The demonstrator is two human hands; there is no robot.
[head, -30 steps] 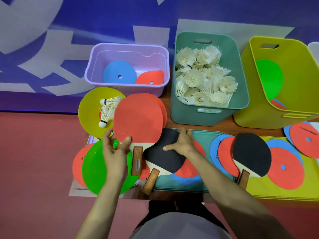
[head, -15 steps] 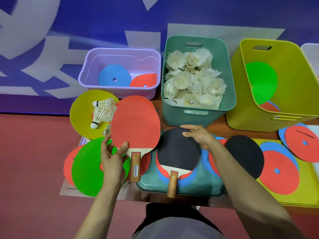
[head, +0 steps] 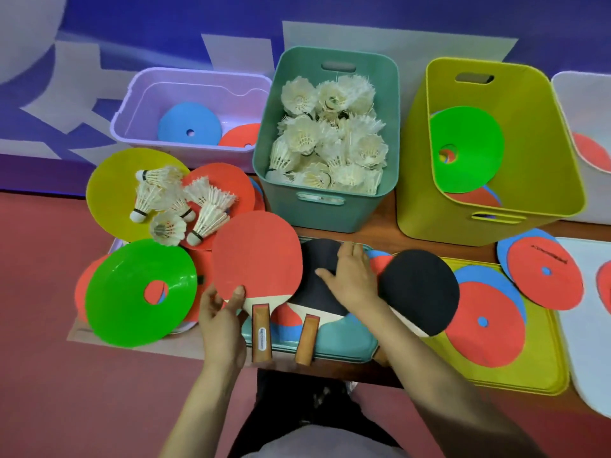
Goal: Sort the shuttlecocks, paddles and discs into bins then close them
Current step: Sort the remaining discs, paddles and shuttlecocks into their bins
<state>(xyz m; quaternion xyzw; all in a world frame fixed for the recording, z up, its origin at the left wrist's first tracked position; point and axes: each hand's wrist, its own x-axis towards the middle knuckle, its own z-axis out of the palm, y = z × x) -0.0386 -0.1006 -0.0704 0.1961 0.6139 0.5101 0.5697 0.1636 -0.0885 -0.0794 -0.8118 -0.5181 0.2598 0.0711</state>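
The red paddle [head: 258,259] is pinched at its lower blade edge by the left hand [head: 220,320], thumb on top; its blade overlaps the black paddle [head: 315,297]. That is pressed flat onto the teal lid [head: 344,342] by the right hand [head: 350,282], fingers straight.

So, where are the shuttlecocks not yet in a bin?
The loose shuttlecocks lie at the left of the head view, on the yellow disc and a red disc, left of the teal bin.
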